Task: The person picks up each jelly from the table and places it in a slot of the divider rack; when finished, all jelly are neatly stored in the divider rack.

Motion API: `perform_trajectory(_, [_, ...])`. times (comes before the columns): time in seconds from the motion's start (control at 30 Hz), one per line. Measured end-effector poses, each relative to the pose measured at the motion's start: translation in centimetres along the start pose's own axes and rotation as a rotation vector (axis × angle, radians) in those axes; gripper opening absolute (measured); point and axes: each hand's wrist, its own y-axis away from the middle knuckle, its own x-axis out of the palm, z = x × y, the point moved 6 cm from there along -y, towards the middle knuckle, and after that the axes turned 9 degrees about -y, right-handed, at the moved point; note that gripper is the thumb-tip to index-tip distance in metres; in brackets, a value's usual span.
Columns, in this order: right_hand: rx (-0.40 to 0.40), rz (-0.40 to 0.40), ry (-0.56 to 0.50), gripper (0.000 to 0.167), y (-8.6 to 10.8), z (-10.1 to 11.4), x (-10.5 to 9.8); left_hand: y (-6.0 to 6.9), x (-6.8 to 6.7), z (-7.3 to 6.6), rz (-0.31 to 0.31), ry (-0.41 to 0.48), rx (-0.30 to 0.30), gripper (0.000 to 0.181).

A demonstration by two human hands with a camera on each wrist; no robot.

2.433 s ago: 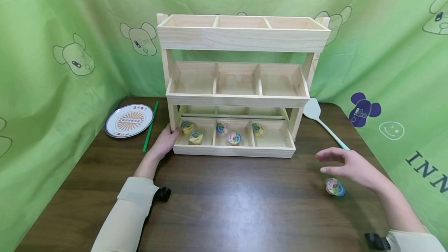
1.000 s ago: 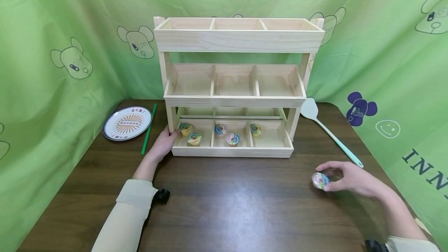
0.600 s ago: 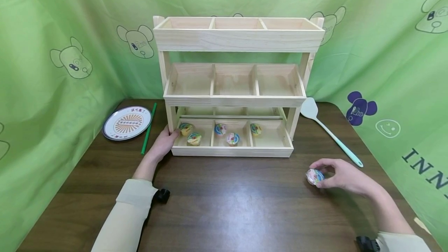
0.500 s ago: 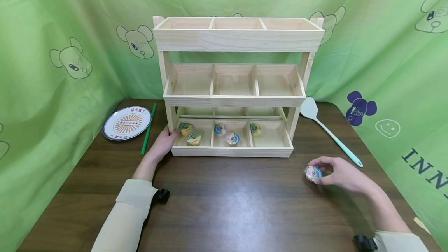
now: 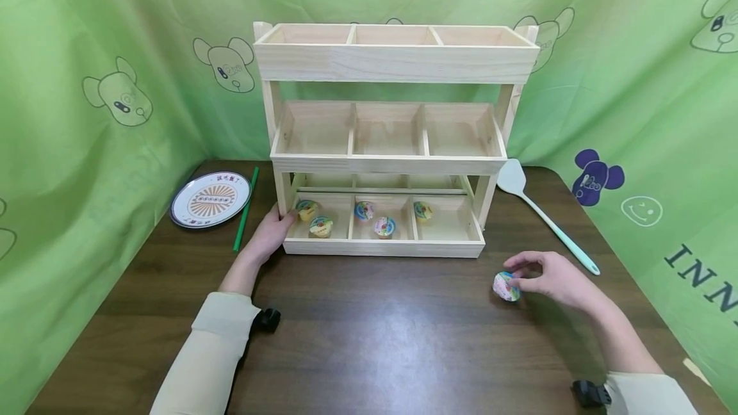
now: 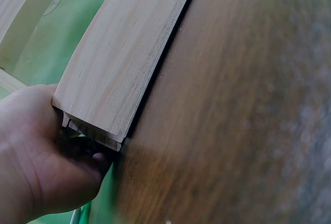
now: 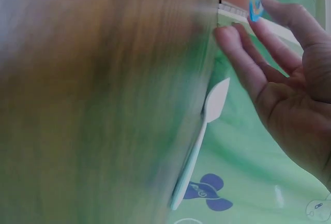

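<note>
In the head view a three-tier wooden rack stands on the table, each tier split into three compartments. My left hand grips the left end of its bottom tier; the left wrist view shows the hand at that wooden end, some fingers hidden. My right hand pinches a small jelly cup with a blue and pink lid, right of the rack's front. Two yellow jelly cups lie in the bottom left compartment, two blue-rimmed ones in the middle, one yellow cup in the right.
A white plate and a green stick lie left of the rack. To its right a pale spatula lies slanting on the table. Green printed cloth hangs behind and at both sides of the brown table.
My right hand has come down to the jelly cup on the table, taken it between thumb and fingers, and moved left with it. My left hand has stayed at the rack's end.
</note>
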Motion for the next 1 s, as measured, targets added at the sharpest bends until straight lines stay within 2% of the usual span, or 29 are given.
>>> perform_trajectory(0.13, [-0.003, 0.05, -0.039, 0.044, 0.4, -0.2, 0.3, -0.2, 0.0, 0.0, -0.001, -0.006, 0.006, 0.066])
perform_trajectory(0.23, [-0.054, 0.072, -0.057, 0.054, 0.5, 0.1, 0.4, 0.0, -0.1, -0.3, 0.008, -0.001, -0.002, 0.066])
perform_trajectory(0.37, [-0.111, 0.068, -0.048, 0.061, 0.4, 0.6, 0.6, 0.7, -0.3, -1.6, 0.027, 0.016, -0.012, 0.064])
perform_trajectory(0.5, [-0.107, 0.05, -0.029, 0.059, 0.1, 0.9, 0.9, 1.8, -0.3, -3.1, 0.036, 0.003, -0.01, 0.063])
perform_trajectory(0.6, [-0.09, 0.049, 0.006, 0.055, -0.2, 1.0, 1.1, 2.2, -0.3, -3.5, 0.034, -0.006, -0.006, 0.062])
perform_trajectory(0.77, [-0.086, 0.064, 0.04, 0.05, -0.5, 1.3, 1.4, 2.3, -0.3, -3.6, 0.031, -0.003, 0.001, 0.062])
perform_trajectory(1.0, [-0.145, 0.074, 0.031, 0.044, -0.5, 1.7, 1.4, 2.3, -0.3, -3.7, 0.038, 0.006, 0.006, 0.062])
